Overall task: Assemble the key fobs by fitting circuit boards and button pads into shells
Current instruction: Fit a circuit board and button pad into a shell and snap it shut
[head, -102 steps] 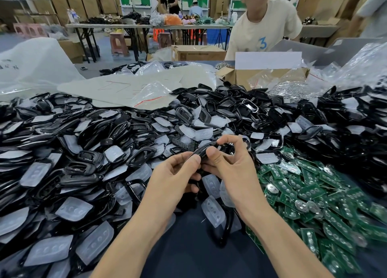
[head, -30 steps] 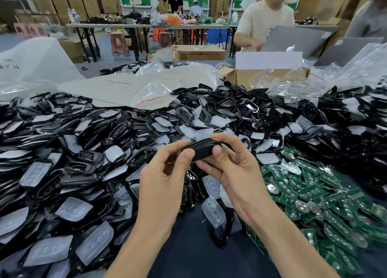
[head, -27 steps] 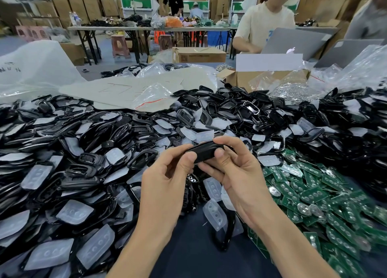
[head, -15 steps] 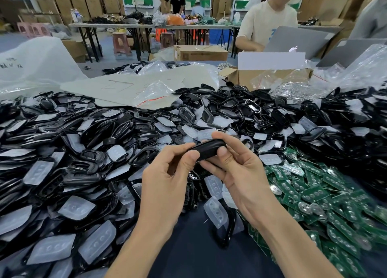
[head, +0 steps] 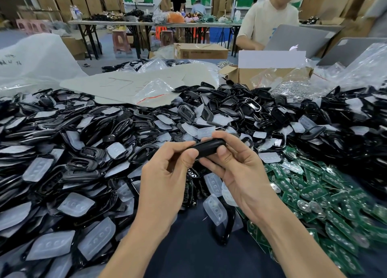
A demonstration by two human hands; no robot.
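Dark-blue table (head: 188, 248) is buried w/ loose black shells (head: 228, 104), clear button pads (head: 75, 204) and green circuit boards (head: 314, 191). One black fob (head: 209, 146) is held above the heap, pinched betw. thumb and curled fingers of left hand (head: 165, 185) and right hand (head: 236, 173) alike. Risk, as judged: if halves are squeezed off-line, pad or board may be trapped, seam left gaping; full closure can't be told.
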